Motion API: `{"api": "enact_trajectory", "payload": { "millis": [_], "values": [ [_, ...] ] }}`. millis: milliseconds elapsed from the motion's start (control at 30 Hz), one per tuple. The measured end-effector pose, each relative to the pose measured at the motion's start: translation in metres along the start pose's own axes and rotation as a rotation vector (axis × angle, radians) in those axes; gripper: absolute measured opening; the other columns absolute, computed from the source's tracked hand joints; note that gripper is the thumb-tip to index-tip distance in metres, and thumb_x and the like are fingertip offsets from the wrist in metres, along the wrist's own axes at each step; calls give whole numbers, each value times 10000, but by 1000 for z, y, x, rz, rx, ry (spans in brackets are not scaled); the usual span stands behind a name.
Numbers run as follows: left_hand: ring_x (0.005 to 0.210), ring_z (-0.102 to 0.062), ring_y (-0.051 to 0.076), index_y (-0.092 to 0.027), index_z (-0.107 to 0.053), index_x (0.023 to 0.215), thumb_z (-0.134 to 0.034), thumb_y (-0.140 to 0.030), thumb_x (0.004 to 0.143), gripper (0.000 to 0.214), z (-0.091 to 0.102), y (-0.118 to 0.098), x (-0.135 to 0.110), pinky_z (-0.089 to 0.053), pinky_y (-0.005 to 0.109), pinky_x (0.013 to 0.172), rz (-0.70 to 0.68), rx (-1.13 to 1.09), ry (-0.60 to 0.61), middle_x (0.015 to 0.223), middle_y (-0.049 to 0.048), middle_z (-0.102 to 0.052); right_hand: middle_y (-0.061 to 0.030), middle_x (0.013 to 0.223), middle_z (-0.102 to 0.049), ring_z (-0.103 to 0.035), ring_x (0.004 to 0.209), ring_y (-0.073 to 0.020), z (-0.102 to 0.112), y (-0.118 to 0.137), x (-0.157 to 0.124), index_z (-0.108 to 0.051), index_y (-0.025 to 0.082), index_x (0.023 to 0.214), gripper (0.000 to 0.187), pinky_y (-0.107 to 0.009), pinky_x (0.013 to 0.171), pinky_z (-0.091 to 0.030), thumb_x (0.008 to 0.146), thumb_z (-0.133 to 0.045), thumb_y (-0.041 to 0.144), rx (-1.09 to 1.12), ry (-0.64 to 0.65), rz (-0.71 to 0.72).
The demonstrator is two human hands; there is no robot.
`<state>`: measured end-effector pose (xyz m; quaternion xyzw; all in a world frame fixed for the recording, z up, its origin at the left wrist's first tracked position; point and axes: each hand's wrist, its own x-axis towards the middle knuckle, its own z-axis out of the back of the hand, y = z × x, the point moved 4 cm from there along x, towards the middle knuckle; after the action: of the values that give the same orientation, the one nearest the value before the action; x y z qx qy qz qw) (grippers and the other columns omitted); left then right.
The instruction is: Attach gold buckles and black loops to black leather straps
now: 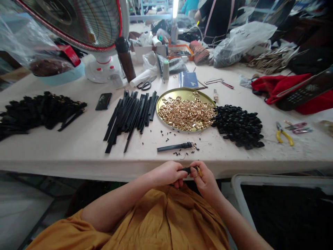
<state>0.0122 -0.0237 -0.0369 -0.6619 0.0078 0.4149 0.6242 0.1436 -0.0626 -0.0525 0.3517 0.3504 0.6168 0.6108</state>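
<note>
Below the table's front edge, my left hand [169,173] is closed round a black strap [187,169]. My right hand [204,178] pinches the strap's other end, where a small gold buckle [199,171] shows between the fingers. Both hands hover over my lap in orange cloth. Just beyond them on the table lies a finished black strap with a buckle [177,147], with tiny black bits scattered around it. A gold tray [166,99] heaped with gold buckles sits further back. Loose black straps [131,116] lie left of the tray, and a pile of black loops [240,126] right of it.
A heap of black straps [39,111] lies at far left, a phone [103,101] beside it. Yellow-handled pliers [284,133] rest at the right. A fan [85,27], scissors [146,83], bags and red cloth [281,86] crowd the back. Another person stands behind the table.
</note>
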Motion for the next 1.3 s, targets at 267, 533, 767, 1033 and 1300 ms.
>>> {"api": "enact_trajectory", "payload": {
  "millis": [267,533,767,1033,1300],
  "values": [
    [524,-561,115,-144,-492,649,-414,-311,781,227,-5,-16,-6,-427,214,497,-13,88,-6,618,27,-603,11,652,-500,-476,556,-130,8,1,0,-455,206,882,179,-241,526,-373,876,-361,358,-7,116,46],
    [520,-528,90,-138,-517,679,-338,-365,843,333,0,-7,-8,-418,212,538,13,-78,76,606,5,-566,6,655,-517,-490,575,-137,13,1,5,-457,205,895,187,-246,539,-384,874,-357,361,6,153,16],
    [544,-513,108,-137,-529,684,-352,-490,819,417,3,-9,-5,-382,211,513,-65,67,-83,615,4,-564,-6,713,-552,-512,647,-143,8,8,0,-478,204,863,158,-258,599,-390,858,-389,334,40,310,33],
    [544,-580,98,-122,-536,762,-499,-455,767,335,3,-7,-10,-432,209,529,43,-489,161,695,42,-631,71,520,-397,-344,441,-88,1,-4,3,-448,204,890,263,-209,421,-264,817,-456,457,619,167,-279],
    [487,-547,62,-122,-534,800,-625,-412,701,320,-14,9,0,-385,169,474,-72,-708,116,646,-1,-590,74,536,-393,-329,458,-70,-8,0,-3,-475,208,870,250,-185,418,-250,791,-526,440,790,-13,-355]
  ]
}}
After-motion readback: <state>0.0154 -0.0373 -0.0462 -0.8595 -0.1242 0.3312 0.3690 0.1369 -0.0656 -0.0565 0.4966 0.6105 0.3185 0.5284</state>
